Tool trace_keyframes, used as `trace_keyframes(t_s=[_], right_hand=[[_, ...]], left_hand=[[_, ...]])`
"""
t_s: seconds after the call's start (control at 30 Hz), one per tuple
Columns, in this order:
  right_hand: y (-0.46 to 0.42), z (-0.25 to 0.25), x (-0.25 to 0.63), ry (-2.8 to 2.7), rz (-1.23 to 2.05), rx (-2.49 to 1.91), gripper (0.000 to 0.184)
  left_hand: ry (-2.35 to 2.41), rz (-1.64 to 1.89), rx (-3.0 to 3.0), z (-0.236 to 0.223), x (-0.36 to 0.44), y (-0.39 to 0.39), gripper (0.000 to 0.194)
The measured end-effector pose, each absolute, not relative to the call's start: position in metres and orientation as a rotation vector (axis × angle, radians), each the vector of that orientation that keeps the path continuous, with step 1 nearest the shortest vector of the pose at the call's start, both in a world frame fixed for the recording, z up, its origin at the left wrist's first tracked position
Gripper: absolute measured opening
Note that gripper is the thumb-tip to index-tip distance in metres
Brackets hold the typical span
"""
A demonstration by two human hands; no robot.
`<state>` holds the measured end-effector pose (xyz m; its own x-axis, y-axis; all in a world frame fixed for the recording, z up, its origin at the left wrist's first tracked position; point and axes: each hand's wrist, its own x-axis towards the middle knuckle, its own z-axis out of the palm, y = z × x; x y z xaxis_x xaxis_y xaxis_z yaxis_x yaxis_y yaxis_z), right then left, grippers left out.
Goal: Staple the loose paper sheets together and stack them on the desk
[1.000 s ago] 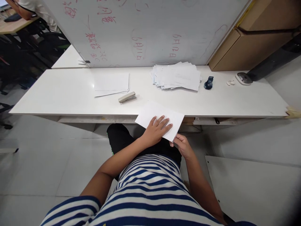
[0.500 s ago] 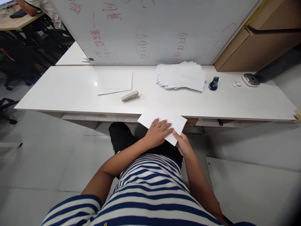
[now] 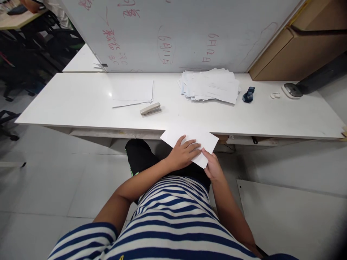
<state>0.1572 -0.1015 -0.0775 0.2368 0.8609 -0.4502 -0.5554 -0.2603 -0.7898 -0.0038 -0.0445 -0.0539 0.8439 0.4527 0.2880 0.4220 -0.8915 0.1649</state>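
Note:
A white sheet of paper [image 3: 210,142] juts over the front edge of the white desk, above my lap. My left hand [image 3: 183,153] lies flat on it with the fingers spread. At the paper's near right corner my right hand [image 3: 213,164] pinches it, thumb on top and the other fingers hidden underneath. Whether this is one sheet or more I cannot tell. Beyond the hands, a beige stapler [image 3: 150,109] rests on the desk, just in front of a few flat white sheets [image 3: 132,90].
A thick, uneven paper stack [image 3: 210,86] stands at the back of the desk [image 3: 67,104], against a whiteboard [image 3: 189,32] with red writing. To its right are a dark blue strap-like item [image 3: 248,94], small white pieces [image 3: 275,95], a mouse [image 3: 292,90] and cardboard boxes [image 3: 273,54].
The view has shifted slightly. Both hands and the paper sit a little further right in the picture, with nearly the same hold. The desk items have not been moved.

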Motion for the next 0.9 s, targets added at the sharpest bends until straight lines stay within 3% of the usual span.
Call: trace_keyframes(t_s=[0.17,0.33,0.47,0.6,0.9], right_hand=[[-0.103,-0.076,0.163,-0.309,1.355,-1.236,0.042],[-0.106,-0.074,0.17,-0.283,1.325,-1.276,0.042],[-0.106,-0.075,0.171,-0.259,1.334,-1.302,0.04],[-0.104,-0.074,0.171,-0.265,1.296,-1.284,0.04],[-0.074,-0.061,0.161,-0.456,1.379,-1.357,0.042]], left_hand=[[0.718,0.607,2.893,-0.036,-0.021,-0.015,0.066],[1.548,0.842,2.521,-0.015,-0.05,0.052,0.059],[1.873,0.953,2.24,-0.02,-0.075,0.102,0.06],[1.898,0.803,2.212,-0.028,-0.088,0.12,0.04],[1.713,0.665,2.382,-0.019,-0.098,0.122,0.051]])
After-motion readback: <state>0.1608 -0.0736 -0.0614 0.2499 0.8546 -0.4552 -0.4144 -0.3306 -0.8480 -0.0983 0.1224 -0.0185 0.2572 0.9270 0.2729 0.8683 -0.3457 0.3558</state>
